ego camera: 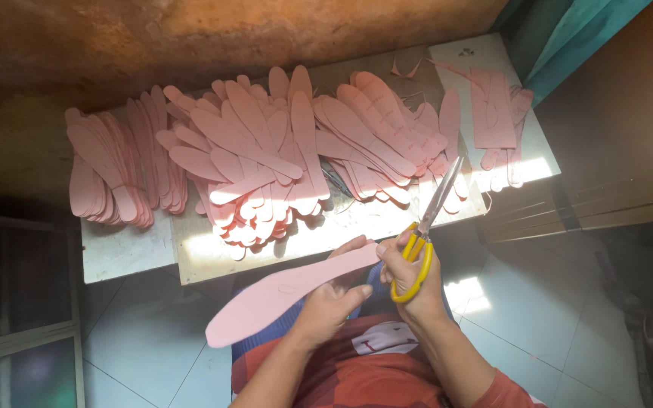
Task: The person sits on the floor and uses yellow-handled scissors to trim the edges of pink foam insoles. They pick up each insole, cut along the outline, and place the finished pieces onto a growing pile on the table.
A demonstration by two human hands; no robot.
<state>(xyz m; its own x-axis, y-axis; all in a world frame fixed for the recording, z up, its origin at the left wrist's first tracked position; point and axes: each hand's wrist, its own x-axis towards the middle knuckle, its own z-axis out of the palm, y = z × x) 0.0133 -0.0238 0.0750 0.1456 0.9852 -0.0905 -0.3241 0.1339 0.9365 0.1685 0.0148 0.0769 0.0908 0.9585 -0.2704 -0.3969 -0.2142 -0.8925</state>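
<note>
Gripping a pink insole (289,291) — left hand (330,302); yellow-handled scissors (425,227) — right hand (410,276).

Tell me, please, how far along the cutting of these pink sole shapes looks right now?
Well along, it seems. Many cut pink pieces are piled across the low table. In hand: the left hand holds one long pink piece while the right hand grips yellow-handled scissors, blades clear of it. Possibly left: flat pink sheets at the table's far right end.
</note>
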